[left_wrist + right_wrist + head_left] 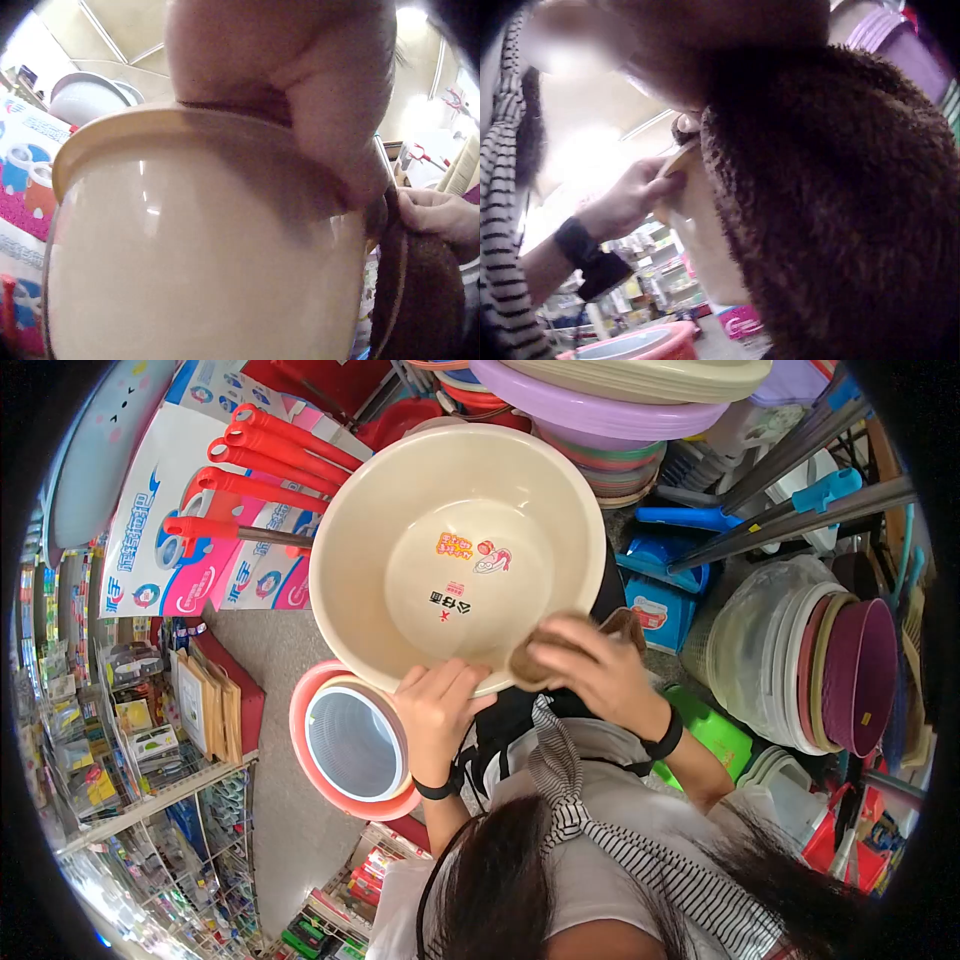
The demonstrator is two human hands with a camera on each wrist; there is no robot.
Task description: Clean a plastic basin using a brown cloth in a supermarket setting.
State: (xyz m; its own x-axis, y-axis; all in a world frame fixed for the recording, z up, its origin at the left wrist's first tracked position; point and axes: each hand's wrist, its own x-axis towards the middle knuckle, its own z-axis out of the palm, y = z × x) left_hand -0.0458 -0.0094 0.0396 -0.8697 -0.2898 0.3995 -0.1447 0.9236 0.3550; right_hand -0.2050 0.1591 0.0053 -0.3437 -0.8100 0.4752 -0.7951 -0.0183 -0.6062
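A large cream plastic basin, printed with a small cartoon and red and black characters inside, is tilted up in front of the body. My left hand grips its near rim, thumb on one side and fingers on the other; the left wrist view shows this hand over the rim. With my right hand I hold a fuzzy brown cloth at the basin's near right rim. The right hand is blurred in the head view. In the right wrist view the cloth hangs down large and close.
Below the basin's left side stands a pink basin with a grey-blue basket inside. Red-handled mops and printed boxes are at the left. Stacked purple basins, dustpans and nested tubs crowd the right.
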